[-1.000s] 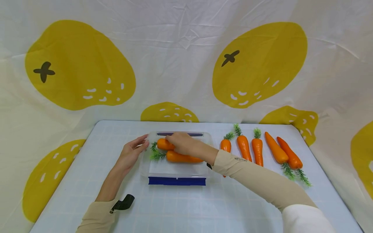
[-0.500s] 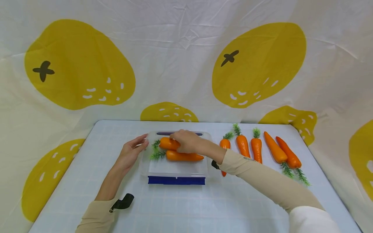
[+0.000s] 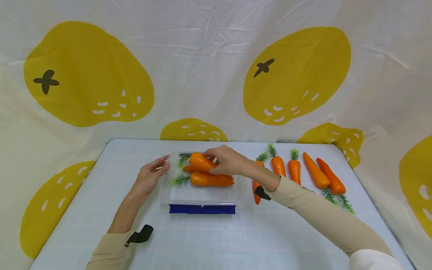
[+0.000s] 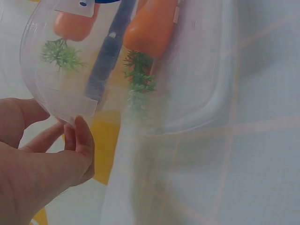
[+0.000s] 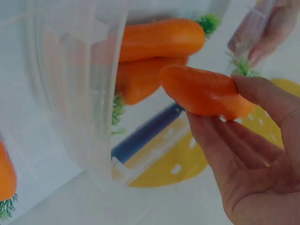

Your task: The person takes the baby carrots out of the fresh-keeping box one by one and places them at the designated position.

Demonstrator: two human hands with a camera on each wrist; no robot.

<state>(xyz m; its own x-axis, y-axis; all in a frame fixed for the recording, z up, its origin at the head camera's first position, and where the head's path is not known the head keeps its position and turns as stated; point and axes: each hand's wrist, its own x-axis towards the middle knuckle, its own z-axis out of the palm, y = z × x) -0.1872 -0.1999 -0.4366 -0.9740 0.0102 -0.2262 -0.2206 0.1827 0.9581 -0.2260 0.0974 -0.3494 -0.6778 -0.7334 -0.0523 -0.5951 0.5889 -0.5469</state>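
A clear plastic box (image 3: 202, 197) with blue latches stands at the middle of the table. My left hand (image 3: 150, 176) pinches its left end near a corner; in the left wrist view thumb and fingertips (image 4: 83, 136) meet at the clear wall. My right hand (image 3: 227, 161) holds an orange carrot (image 3: 201, 161) over the back of the box, thumb on one side and fingers on the other (image 5: 206, 89). Under it lies another carrot (image 5: 140, 82), its tip pointing left in the head view. A front carrot (image 3: 210, 180) lies in the box with its green top to the left.
Right of the box several more carrots lie on the white table (image 3: 202, 240), among them one partly under the right forearm (image 3: 256, 191) and a pair (image 3: 315, 170) with tops toward the front. A cloth (image 3: 216, 82) with yellow fruit prints hangs behind.
My right hand has moved right and toward the back, raising the carrot it holds, and another carrot's tip now shows beneath. My left hand stays at the box's left end.
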